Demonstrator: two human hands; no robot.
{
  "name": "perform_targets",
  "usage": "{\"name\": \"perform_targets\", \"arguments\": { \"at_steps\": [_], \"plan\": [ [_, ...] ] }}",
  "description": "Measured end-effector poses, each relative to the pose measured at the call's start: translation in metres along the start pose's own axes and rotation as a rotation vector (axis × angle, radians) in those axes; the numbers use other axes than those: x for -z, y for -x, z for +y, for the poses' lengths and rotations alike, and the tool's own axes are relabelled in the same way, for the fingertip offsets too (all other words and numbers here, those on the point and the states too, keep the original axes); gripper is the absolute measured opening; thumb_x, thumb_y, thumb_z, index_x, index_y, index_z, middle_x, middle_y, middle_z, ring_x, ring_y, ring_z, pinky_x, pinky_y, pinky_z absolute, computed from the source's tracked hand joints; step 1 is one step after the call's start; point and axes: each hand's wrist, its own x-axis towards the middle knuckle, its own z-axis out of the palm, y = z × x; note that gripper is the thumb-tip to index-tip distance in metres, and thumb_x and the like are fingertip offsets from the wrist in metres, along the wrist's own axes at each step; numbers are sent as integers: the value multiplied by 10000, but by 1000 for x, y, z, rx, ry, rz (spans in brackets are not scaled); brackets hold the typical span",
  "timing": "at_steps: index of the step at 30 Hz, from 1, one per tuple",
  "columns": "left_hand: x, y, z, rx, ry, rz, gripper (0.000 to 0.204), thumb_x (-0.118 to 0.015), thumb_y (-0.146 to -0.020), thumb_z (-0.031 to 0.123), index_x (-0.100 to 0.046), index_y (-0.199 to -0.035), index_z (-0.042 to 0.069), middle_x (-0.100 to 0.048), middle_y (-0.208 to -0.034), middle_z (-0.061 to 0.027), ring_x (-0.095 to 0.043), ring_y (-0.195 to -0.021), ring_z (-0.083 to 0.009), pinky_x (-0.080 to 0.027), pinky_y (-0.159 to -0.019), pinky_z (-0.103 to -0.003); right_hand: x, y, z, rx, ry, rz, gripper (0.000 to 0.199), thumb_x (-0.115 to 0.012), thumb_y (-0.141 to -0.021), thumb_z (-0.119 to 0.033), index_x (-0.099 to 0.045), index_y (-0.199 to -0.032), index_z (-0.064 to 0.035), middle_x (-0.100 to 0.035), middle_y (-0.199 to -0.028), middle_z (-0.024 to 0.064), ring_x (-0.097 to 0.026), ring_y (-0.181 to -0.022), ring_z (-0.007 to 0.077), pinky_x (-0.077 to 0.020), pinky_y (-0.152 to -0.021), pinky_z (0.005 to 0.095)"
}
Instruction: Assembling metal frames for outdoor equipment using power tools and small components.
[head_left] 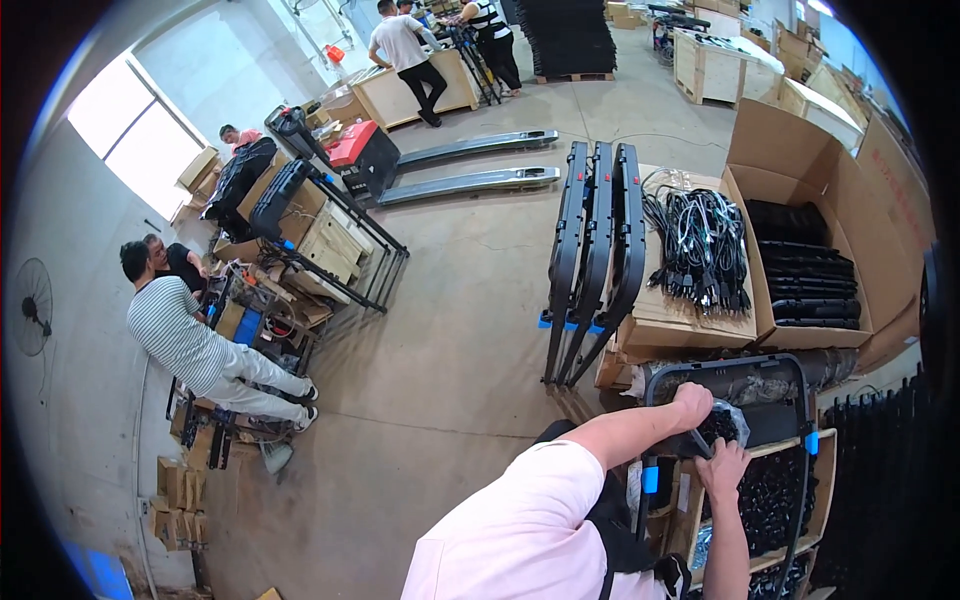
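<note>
My left hand is closed at the near side of a black tubular U-shaped frame with blue clips. Just below and to the right, my right hand has its fingers bent together. A short dark bar-like piece runs between the two hands; its kind is unclear. Beside them sits a clear plastic bag with small black parts in it. Under the frame is a wooden bin heaped with small black parts.
Beyond my hands stand several black folded frames, a bundle of cables on a carton, and an open cardboard box holding black parts. A red pallet jack is farther off. At the left a person in a striped shirt stands by a cluttered bench.
</note>
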Motion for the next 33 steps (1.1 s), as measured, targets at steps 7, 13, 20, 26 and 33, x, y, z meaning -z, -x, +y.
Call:
{"name": "perform_targets", "arguments": {
  "at_steps": [7,13,20,26,33],
  "plan": [
    [40,15,7,-445,24,249,127,-635,-915,209,-737,-884,139,-713,-923,-108,-721,-959,-294,-569,-791,-450,10,10,-11,194,-167,146,326,-806,-719,-244,-718,-998,-100,-626,-1046,151,-603,-1037,366,-468,-848,533],
    [9,1,-14,-416,-71,198,288,-655,-913,195,-648,-1174,75,-696,-1126,-131,-681,-1065,-301,-523,-908,-448,-7,22,-16,172,-120,280,313,-784,-732,-245,-702,-1008,-125,-623,-1102,121,-584,-1180,336,-432,-989,504],
    [10,-15,14,-346,-214,147,506,-710,-881,247,-589,-1330,48,-679,-1218,-140,-665,-1153,-309,-502,-969,-461,-12,45,-10,46,-63,237,271,-717,-790,-210,-722,-1043,-114,-648,-1153,132,-579,-1261,341,-433,-1045,485],
    [15,-13,26,-387,-121,182,421,-660,-906,204,-647,-1298,52,-710,-1166,-159,-686,-1089,-345,-495,-958,-489,13,106,-28,4,-334,431,355,-747,-814,-207,-674,-1137,-81,-637,-1216,131,-567,-1281,315,-425,-1046,466],
    [9,-6,52,-500,-81,172,497,-685,-889,214,-642,-1357,51,-672,-1170,-210,-658,-1090,-409,-533,-918,-531,10,261,-15,-401,-702,216,220,-700,-909,-217,-746,-1063,-67,-717,-1055,128,-683,-1073,331,-509,-957,481]
  ]
}}
